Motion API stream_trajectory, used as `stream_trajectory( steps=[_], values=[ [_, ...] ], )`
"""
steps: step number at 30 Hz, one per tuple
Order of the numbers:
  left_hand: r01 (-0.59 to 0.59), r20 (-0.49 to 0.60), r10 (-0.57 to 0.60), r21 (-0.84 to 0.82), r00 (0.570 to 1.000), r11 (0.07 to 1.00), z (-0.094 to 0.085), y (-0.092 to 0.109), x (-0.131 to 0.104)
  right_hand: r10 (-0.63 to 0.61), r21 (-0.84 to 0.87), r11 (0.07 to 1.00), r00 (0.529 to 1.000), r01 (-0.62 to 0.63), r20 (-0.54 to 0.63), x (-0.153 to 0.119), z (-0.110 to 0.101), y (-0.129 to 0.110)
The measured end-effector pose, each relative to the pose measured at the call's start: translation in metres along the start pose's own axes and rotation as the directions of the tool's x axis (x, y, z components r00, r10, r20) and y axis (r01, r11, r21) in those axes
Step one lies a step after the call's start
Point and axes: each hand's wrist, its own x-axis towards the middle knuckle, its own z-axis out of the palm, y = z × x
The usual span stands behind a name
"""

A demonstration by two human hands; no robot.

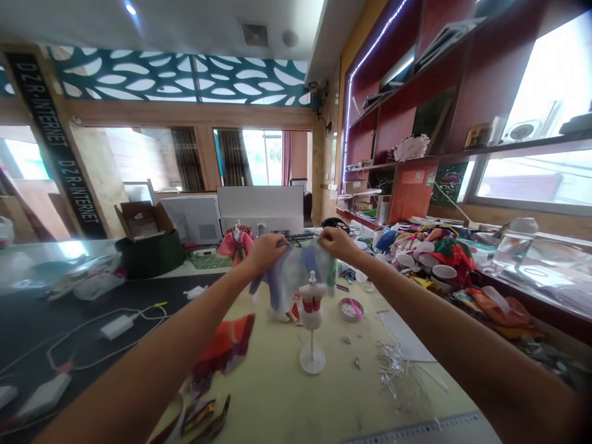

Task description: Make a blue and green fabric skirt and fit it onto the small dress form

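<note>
The left hand's [272, 248] fingers are pinched together on one upper edge of a sheer, pale cloth [292, 271], and the right hand's [339, 243] fingers are closed on its other upper edge. The cloth hangs between them, blurred, above and behind the small mannequin [312, 317]; whether it touches the mannequin I cannot tell. The mannequin stands upright on its round base, with a red band around its body. Just right of the mannequin is a round dish [350, 319] with a pink stick; left of it lies a red cloth [231, 345]. Behind the mannequin to the left stands a pink doll dress [237, 245], and farther behind, a monitor [260, 206]. Well to the mannequin's right is a fabric heap [456, 251].
</note>
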Motion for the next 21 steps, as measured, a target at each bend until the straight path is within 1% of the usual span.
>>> stream_trajectory(
  steps=[4, 9, 15, 18, 21],
  values=[
    [0.021, 0.056, -0.017, -0.06, 0.998, 0.998, 0.018, -0.01, -0.019, 0.03, 0.087, 0.996, 0.999, -0.033, 0.037, -0.032, 0.012, 0.015],
    [0.015, 0.092, 0.002, -0.183, 0.996, 0.983, 0.029, -0.011, -0.041, 0.009, 0.242, 0.97, 0.996, -0.031, 0.091, -0.065, 0.024, 0.017],
    [0.061, 0.178, -0.002, -0.326, 0.984, 0.944, 0.031, -0.006, -0.062, -0.015, 0.405, 0.91, 0.972, -0.083, 0.234, -0.087, 0.022, 0.011],
    [0.083, 0.221, 0.003, -0.375, 0.975, 0.924, 0.029, -0.005, -0.067, -0.02, 0.434, 0.895, 0.96, -0.107, 0.279, -0.091, 0.02, 0.008],
    [0.096, 0.263, 0.013, -0.397, 0.965, 0.913, 0.027, -0.004, -0.07, -0.008, 0.432, 0.893, 0.955, -0.127, 0.297, -0.093, 0.022, 0.009]
  ],
)
